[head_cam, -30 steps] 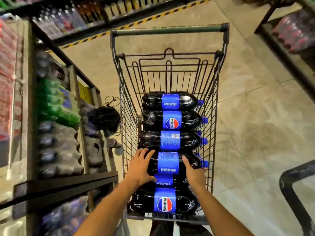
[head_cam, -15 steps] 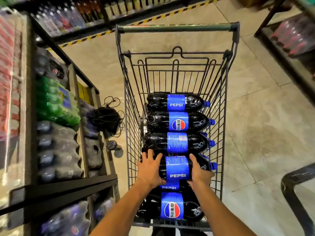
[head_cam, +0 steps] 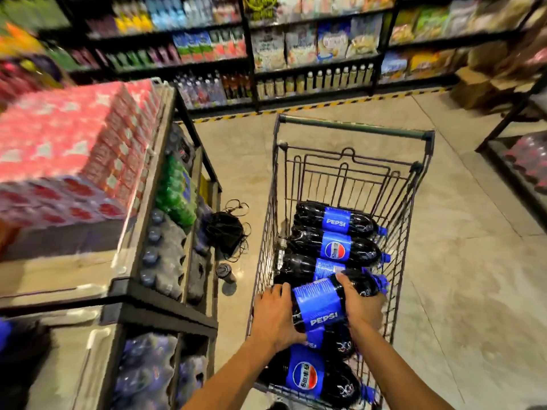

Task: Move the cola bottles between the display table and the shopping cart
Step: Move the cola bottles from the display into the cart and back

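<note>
Several dark cola bottles with blue labels lie crosswise in the wire shopping cart (head_cam: 413, 208). Both hands hold one cola bottle (head_cam: 321, 303), raised and tilted above the others. My left hand (head_cam: 273, 316) grips its base end. My right hand (head_cam: 359, 303) grips the neck side, fingers curled over the top. Another bottle (head_cam: 309, 377) lies nearest me, and others (head_cam: 337, 221) lie farther back. The display table (head_cam: 142, 220) stands to the left of the cart.
The display table carries red shrink-wrapped packs (head_cam: 68, 161) on top and wrapped bottle packs on its lower shelves. A black bag with cables (head_cam: 226, 232) and a small cup (head_cam: 225, 272) sit on the floor beside the cart. Stocked shelves (head_cam: 296, 45) line the back.
Both hands have closed round the bottle and lifted it up out of the row, tilting it. The view has swung up and left, bringing the display table's top into sight.
</note>
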Demonstrator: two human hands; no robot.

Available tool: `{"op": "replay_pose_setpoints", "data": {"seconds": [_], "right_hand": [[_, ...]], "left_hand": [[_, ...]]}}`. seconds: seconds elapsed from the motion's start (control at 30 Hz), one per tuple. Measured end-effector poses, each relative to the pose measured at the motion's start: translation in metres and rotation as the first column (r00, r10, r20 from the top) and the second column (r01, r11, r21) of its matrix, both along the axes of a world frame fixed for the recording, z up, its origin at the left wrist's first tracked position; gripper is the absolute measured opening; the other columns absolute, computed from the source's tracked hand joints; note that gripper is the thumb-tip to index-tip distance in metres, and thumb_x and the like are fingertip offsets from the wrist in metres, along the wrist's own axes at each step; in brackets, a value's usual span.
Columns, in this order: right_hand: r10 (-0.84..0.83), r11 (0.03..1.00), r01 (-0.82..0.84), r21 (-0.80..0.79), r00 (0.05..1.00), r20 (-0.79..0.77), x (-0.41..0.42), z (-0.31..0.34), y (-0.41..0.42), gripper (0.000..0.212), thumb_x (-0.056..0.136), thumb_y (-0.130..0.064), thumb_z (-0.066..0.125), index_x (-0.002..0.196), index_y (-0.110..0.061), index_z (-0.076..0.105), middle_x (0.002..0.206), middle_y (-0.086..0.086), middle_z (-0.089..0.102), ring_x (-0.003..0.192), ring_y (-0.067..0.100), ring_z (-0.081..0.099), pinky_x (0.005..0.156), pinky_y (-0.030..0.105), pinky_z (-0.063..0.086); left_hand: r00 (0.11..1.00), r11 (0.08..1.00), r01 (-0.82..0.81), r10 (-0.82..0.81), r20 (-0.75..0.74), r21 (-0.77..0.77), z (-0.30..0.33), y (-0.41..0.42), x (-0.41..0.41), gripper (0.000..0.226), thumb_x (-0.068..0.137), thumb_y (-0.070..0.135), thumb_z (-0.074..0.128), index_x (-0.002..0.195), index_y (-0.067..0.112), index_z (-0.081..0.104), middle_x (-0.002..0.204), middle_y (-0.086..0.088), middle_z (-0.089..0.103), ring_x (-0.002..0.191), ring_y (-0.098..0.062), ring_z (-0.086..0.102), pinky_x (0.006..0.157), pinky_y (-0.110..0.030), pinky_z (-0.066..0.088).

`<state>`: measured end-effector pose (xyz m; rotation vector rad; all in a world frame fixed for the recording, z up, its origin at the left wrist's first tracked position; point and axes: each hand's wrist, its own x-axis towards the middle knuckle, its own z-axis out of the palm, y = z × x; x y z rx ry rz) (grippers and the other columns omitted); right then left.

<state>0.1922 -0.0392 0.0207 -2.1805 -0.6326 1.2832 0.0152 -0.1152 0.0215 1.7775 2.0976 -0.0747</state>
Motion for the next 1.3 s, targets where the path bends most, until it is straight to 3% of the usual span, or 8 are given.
{"op": "replay_pose_setpoints", "data": {"seconds": [0.27,0.43,0.6,0.77,0.87,1.03,1.13,1.3], "right_hand": [[0.193,0.977,-0.180,0.110,0.974,-0.120,-0.063,0.066,-0.014,0.105,0.076,-0.050,0.089,0.150,-0.001,0.033,0.144,0.033,0.054,0.133,0.047,0.054,0.111,0.048,0.040],[0.352,0.930,-0.323,0.175,0.921,-0.170,-0.117,0.109,-0.059,0.128,0.062,-0.064,0.093,0.154,-0.003,0.028,0.149,0.034,0.047,0.136,0.050,0.050,0.111,0.057,0.043],[0.558,0.826,-0.507,0.246,0.798,-0.227,-0.171,0.150,-0.122,0.121,0.069,-0.049,0.095,0.158,-0.005,0.025,0.150,0.032,0.048,0.136,0.048,0.051,0.112,0.054,0.041],[0.734,0.667,-0.657,0.350,0.660,-0.161,-0.226,0.171,-0.210,0.117,0.059,-0.056,0.096,0.147,-0.005,0.040,0.143,0.029,0.056,0.130,0.046,0.057,0.112,0.054,0.045],[0.812,0.560,-0.721,0.408,0.574,-0.101,-0.254,0.184,-0.269,0.121,0.049,-0.062,0.096,0.143,-0.004,0.045,0.142,0.026,0.058,0.129,0.042,0.059,0.112,0.051,0.045],[0.912,0.372,-0.809,0.455,0.409,-0.019,-0.285,0.204,-0.369,0.126,0.057,-0.051,0.100,0.154,-0.004,0.033,0.153,0.030,0.044,0.139,0.046,0.048,0.115,0.055,0.040],[0.945,0.276,-0.822,0.498,0.327,0.016,-0.295,0.214,-0.417,0.118,0.061,-0.047,0.099,0.150,-0.003,0.037,0.147,0.029,0.048,0.133,0.045,0.053,0.108,0.050,0.043],[0.960,0.143,-0.821,0.553,0.252,0.126,-0.308,0.231,-0.471,0.117,0.061,-0.041,0.101,0.150,0.000,0.037,0.146,0.027,0.046,0.134,0.043,0.049,0.108,0.050,0.042]], "left_hand": [[0.940,0.922,-0.290,0.324,-0.104,0.257,0.084,-0.069,-0.001,0.086,0.050,0.080,0.061,0.111,0.019,0.052,0.103,0.000,0.063,0.094,-0.027,0.062,0.081,-0.041,0.047],[0.846,0.820,-0.451,0.518,-0.122,0.351,0.126,-0.136,-0.016,0.076,0.045,0.069,0.067,0.102,0.021,0.053,0.093,0.003,0.061,0.082,-0.024,0.059,0.072,-0.038,0.043],[0.690,0.658,-0.621,0.717,-0.101,0.427,0.150,-0.212,-0.032,0.067,0.049,0.067,0.069,0.096,0.024,0.050,0.088,0.005,0.059,0.078,-0.023,0.059,0.068,-0.036,0.040],[0.540,0.477,-0.677,0.839,-0.062,0.560,0.165,-0.299,-0.044,0.066,0.048,0.079,0.066,0.086,0.025,0.059,0.073,0.006,0.058,0.060,-0.021,0.058,0.055,-0.031,0.037],[0.434,0.351,-0.721,0.901,-0.006,0.597,0.157,-0.358,-0.055,0.075,0.043,0.079,0.063,0.095,0.025,0.063,0.078,0.008,0.061,0.064,-0.021,0.061,0.055,-0.034,0.042],[0.277,0.180,-0.804,0.957,0.089,0.567,0.140,-0.447,-0.067,0.084,0.043,0.077,0.067,0.110,0.026,0.067,0.091,0.012,0.068,0.076,-0.019,0.069,0.059,-0.035,0.053],[0.189,0.085,-0.832,0.972,0.136,0.549,0.137,-0.489,-0.072,0.090,0.042,0.074,0.068,0.118,0.025,0.067,0.100,0.012,0.071,0.084,-0.016,0.072,0.064,-0.035,0.057],[0.097,-0.045,-0.895,0.952,0.291,0.443,0.134,-0.529,-0.080,0.109,0.045,0.069,0.074,0.142,0.027,0.051,0.134,0.011,0.059,0.120,-0.017,0.060,0.099,-0.034,0.046]]}}
